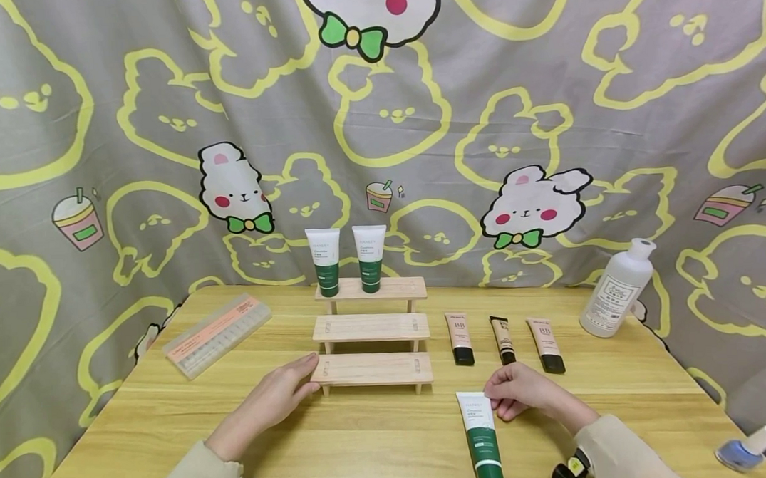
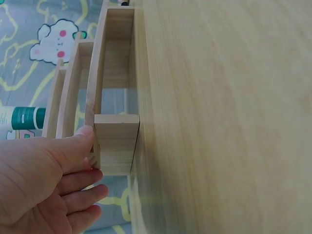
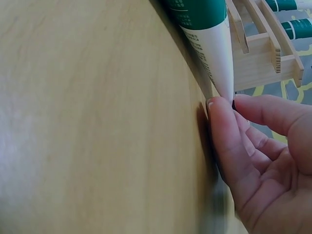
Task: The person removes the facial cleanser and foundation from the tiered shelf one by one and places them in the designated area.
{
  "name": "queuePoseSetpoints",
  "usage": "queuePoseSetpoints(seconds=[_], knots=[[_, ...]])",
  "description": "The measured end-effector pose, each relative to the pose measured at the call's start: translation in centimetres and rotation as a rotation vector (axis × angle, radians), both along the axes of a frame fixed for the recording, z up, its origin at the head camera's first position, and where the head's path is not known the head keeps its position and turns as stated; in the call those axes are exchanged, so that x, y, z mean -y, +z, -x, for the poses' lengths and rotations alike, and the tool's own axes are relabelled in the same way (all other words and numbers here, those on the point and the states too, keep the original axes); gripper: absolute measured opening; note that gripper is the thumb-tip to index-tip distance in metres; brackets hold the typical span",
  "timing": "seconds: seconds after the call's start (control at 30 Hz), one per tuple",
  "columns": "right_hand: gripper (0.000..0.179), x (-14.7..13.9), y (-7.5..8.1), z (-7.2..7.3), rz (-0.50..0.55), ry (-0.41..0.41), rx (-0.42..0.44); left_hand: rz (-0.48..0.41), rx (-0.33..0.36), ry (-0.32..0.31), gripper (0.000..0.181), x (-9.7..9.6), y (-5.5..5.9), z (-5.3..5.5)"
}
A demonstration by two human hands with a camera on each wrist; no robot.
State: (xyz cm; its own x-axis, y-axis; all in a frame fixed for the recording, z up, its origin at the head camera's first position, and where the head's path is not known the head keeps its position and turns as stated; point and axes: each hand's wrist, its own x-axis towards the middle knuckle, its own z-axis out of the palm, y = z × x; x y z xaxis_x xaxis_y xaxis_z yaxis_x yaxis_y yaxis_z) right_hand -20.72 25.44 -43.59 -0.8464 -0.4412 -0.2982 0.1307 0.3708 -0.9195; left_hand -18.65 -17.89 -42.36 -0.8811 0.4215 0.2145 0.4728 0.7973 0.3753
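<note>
A three-tier wooden stand [image 1: 372, 368] is at the middle of the table. My left hand [image 1: 276, 398] is at the left end of its lowest step; in the left wrist view thumb and forefinger pinch the step's edge [image 2: 92, 105], the other fingers loosely bent. On the top step, two white-and-green tubes [image 1: 324, 263] stand upright on their green caps. My right hand [image 1: 524, 391] pinches the flat white end of a third such tube [image 1: 481, 434] between thumb and forefinger. That tube's green cap points toward me, and in the right wrist view it lies close along the tabletop.
Right of the stand lie two pink BB tubes [image 1: 460, 335] and a beige, black-capped tube [image 1: 502, 339]. A white bottle [image 1: 616, 293] stands at the back right, a blue nail polish bottle [image 1: 745, 451] at the front right. A flat clear box [image 1: 217, 335] lies back left. A patterned curtain [image 1: 416, 123] hangs behind.
</note>
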Motion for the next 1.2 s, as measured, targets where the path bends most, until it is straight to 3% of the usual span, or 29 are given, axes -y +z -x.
queuePoseSetpoints(seconds=[0.37, 0.57, 0.9, 1.2], knots=[[0.018, -0.1, 1.1, 0.3, -0.019, -0.005, -0.018, 0.002, 0.013, 0.009, 0.049, -0.1, 0.1, 0.0], [0.025, 0.1, 2.8, 1.2, -0.031, 0.027, -0.095, 0.006, 0.012, 0.010, 0.049, -0.1, 0.1, -0.1], [0.028, 2.3, 8.0, 4.5, -0.073, 0.030, -0.290, 0.007, 0.019, 0.018, 0.049, -0.1, 0.1, 0.0], [0.030, 6.2, 13.6, 7.6, -0.024, 0.001, -0.433, 0.008, 0.007, 0.013, 0.048, -0.1, 0.0, 0.0]])
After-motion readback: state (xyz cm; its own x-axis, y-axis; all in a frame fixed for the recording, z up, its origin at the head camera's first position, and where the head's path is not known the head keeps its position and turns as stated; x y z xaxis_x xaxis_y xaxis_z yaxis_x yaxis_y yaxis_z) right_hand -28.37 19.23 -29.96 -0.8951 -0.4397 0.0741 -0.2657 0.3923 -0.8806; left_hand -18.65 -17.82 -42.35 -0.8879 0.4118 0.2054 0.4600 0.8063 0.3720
